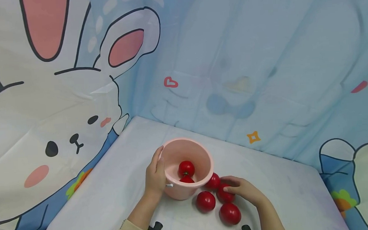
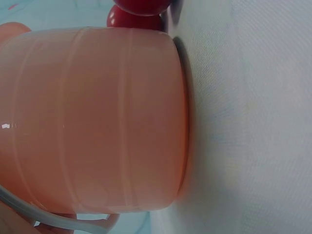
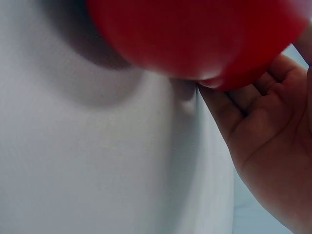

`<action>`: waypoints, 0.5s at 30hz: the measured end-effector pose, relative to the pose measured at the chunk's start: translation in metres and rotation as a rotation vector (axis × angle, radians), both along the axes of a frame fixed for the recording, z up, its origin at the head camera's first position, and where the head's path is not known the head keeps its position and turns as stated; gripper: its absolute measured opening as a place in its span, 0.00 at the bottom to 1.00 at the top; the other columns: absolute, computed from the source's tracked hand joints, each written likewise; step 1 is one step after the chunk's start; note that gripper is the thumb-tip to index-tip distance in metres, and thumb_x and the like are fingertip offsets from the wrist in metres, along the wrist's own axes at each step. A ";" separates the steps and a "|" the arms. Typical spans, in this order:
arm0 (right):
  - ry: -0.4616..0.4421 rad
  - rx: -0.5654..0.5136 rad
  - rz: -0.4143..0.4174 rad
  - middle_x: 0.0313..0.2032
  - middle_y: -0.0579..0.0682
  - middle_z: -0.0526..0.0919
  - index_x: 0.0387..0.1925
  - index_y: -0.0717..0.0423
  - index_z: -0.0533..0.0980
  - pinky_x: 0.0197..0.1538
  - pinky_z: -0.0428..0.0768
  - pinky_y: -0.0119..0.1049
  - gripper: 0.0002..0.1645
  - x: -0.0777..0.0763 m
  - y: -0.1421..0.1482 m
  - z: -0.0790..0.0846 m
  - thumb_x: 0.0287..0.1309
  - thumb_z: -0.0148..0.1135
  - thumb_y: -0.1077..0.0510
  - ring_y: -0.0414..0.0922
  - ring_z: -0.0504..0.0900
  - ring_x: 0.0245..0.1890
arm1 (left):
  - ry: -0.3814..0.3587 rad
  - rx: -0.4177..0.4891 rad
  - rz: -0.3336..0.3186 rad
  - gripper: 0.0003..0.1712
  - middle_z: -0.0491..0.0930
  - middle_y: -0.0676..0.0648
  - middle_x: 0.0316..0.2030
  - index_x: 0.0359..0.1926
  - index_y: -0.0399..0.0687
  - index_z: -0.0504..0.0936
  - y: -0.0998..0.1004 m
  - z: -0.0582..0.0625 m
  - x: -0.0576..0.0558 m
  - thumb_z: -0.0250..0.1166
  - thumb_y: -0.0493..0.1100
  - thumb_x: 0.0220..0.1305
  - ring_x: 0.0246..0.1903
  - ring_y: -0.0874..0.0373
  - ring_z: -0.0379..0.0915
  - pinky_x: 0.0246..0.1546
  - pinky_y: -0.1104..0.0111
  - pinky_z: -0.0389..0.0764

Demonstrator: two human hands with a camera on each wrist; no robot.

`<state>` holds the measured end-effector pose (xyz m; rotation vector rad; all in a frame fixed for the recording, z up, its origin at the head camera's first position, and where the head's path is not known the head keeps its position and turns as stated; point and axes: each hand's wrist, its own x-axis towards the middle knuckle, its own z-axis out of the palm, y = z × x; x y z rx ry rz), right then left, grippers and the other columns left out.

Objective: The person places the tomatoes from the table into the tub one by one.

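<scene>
A pink bucket (image 1: 187,142) stands on the table, two tomatoes (image 1: 186,168) visible inside it. My left hand (image 1: 155,176) holds the bucket by its left side, thumb near the rim. In the left wrist view the bucket's ribbed wall (image 2: 97,117) fills much of the frame, with a pale handle (image 2: 58,220) running by the hand. My right hand (image 1: 244,191) grips a tomato (image 1: 224,194) right of the bucket, thumb on its near side and fingers behind. Seen from the right wrist, the palm (image 3: 275,146) is beside red tomatoes (image 3: 195,34).
Beside the bucket lie more tomatoes: one against its right side (image 1: 214,181), one in front (image 1: 205,201), one nearer me (image 1: 230,214). A white cloth covers the table (image 1: 107,187). Printed curtains (image 1: 262,73) with cartoon rabbits hang behind and left.
</scene>
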<state>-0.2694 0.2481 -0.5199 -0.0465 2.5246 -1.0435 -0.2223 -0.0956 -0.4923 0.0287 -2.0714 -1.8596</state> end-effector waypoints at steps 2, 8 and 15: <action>-0.012 -0.008 0.004 0.54 0.45 0.76 0.55 0.37 0.72 0.48 0.78 0.53 0.42 0.001 0.000 0.000 0.32 0.70 0.35 0.47 0.71 0.55 | 0.004 0.000 -0.001 0.22 0.65 0.65 0.62 0.64 0.77 0.58 0.000 0.000 0.000 0.39 0.56 0.70 0.56 0.52 0.70 0.39 0.61 0.83; -0.059 -0.060 0.042 0.56 0.48 0.73 0.58 0.38 0.69 0.42 0.81 0.43 0.41 0.005 0.005 -0.003 0.38 0.70 0.40 0.47 0.72 0.52 | 0.024 -0.022 0.014 0.22 0.65 0.66 0.62 0.64 0.77 0.58 0.000 -0.001 -0.001 0.38 0.56 0.70 0.58 0.56 0.69 0.47 0.60 0.80; -0.024 -0.054 0.054 0.49 0.49 0.78 0.54 0.39 0.73 0.38 0.81 0.39 0.36 0.005 0.009 -0.009 0.38 0.70 0.39 0.45 0.75 0.43 | 0.025 -0.029 0.025 0.22 0.65 0.67 0.62 0.64 0.76 0.59 -0.001 -0.001 -0.001 0.38 0.56 0.70 0.59 0.60 0.67 0.52 0.58 0.77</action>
